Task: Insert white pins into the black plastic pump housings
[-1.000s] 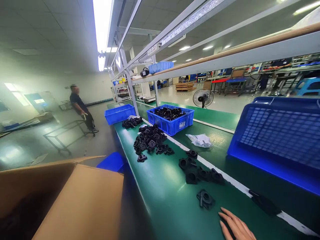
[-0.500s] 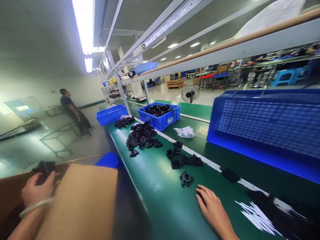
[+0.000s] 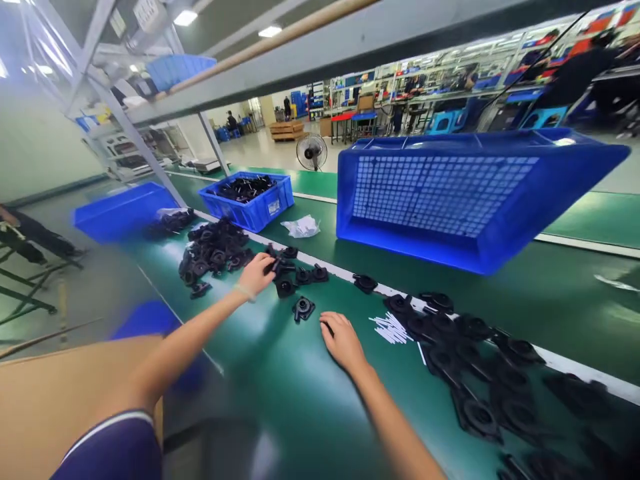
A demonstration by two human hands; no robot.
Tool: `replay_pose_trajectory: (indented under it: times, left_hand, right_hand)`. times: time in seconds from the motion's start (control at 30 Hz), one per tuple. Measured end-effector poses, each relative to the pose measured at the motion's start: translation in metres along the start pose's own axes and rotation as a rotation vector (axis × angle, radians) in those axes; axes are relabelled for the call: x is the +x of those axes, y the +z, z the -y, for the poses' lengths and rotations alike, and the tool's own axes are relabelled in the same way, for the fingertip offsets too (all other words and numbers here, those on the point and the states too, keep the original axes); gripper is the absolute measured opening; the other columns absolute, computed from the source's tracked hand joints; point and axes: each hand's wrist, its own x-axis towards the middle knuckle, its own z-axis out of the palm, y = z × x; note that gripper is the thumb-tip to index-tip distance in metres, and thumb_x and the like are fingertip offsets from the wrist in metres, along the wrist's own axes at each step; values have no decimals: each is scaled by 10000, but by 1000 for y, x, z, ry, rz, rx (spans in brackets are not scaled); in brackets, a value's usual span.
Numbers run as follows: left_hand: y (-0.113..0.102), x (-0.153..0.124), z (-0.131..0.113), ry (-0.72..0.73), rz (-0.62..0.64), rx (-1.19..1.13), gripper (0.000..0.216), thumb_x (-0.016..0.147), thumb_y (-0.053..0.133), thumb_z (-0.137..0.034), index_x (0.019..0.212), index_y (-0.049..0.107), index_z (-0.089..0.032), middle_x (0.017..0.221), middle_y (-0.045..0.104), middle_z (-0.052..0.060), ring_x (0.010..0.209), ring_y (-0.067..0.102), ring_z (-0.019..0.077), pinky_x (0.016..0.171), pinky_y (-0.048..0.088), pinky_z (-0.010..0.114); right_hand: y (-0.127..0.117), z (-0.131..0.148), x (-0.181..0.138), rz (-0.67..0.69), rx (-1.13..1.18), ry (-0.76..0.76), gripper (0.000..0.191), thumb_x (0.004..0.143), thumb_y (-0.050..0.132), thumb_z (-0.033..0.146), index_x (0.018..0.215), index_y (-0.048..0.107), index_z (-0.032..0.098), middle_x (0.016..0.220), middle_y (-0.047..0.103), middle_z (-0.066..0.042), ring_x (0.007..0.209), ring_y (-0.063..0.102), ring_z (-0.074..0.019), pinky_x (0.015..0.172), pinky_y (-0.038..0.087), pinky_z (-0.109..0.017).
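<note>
My left hand (image 3: 256,276) reaches across the green work surface (image 3: 260,373), its fingers closed on a black plastic housing (image 3: 273,265) at the edge of a small group of similar parts. Partly covered by my fingers, that part does not show whole. My right hand (image 3: 343,341) lies on the surface with fingers stretched out, holding nothing. Just left of its fingertips sits a single black housing (image 3: 303,308) with a round body and a short spout. A large pile of black housings (image 3: 213,247) is beyond my left hand. Thin white sticks (image 3: 393,329) lie right of my right hand.
Several black housings (image 3: 480,363) spread along the right. A blue crate (image 3: 274,205) full of black parts stands at the back, beside a clear plastic bag (image 3: 302,227). A large blue crate (image 3: 415,247) lies tipped on its side. An open cardboard box (image 3: 65,380) is at lower left.
My left hand has moved from the cardboard box to the small group of parts, carrying a black housing. The view has turned right. My right hand stays on the surface.
</note>
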Motion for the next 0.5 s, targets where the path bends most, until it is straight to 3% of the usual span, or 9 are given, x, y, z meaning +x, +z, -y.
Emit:
replay_pose_trajectory:
  times: [0.17, 0.3, 0.4, 0.5]
  left_hand:
    - [65, 30, -31, 59, 164, 7, 300, 769, 501, -183, 1050, 600, -219, 1189, 509, 75, 928, 610, 229, 841, 509, 368]
    - [77, 34, -35, 82, 178, 14, 596, 696, 649, -261, 1258, 462, -195, 1319, 405, 137, 1110, 529, 293, 948, 463, 411]
    - [44, 27, -20, 100, 125, 35, 737, 690, 676, -349, 1336, 363, -183, 1374, 365, 148, 1240, 418, 291, 1046, 386, 410]
    - [-31, 4, 13, 61, 5, 94, 571, 764, 596, -359, 1277, 433, -170, 1323, 434, 149, 1250, 400, 296, 1066, 348, 459]
  right_hand:
    - [-1, -1, 2, 16, 16, 12, 197, 915, 398, 211, 975, 585, 194, 1049, 623, -57, 1000, 525, -209, 886, 410, -365]
    - [-2, 0, 4, 20, 19, -3, 187, 911, 399, 215, 956, 580, 206, 1011, 624, -52, 965, 530, -212, 841, 413, -362]
    - [-3, 0, 5, 11, 27, -12, 188, 909, 394, 218, 942, 579, 213, 985, 625, -52, 935, 538, -216, 802, 415, -364]
    - [-3, 0, 5, 10, 40, 4, 178, 906, 399, 218, 924, 576, 226, 967, 622, -43, 918, 542, -218, 788, 413, -369]
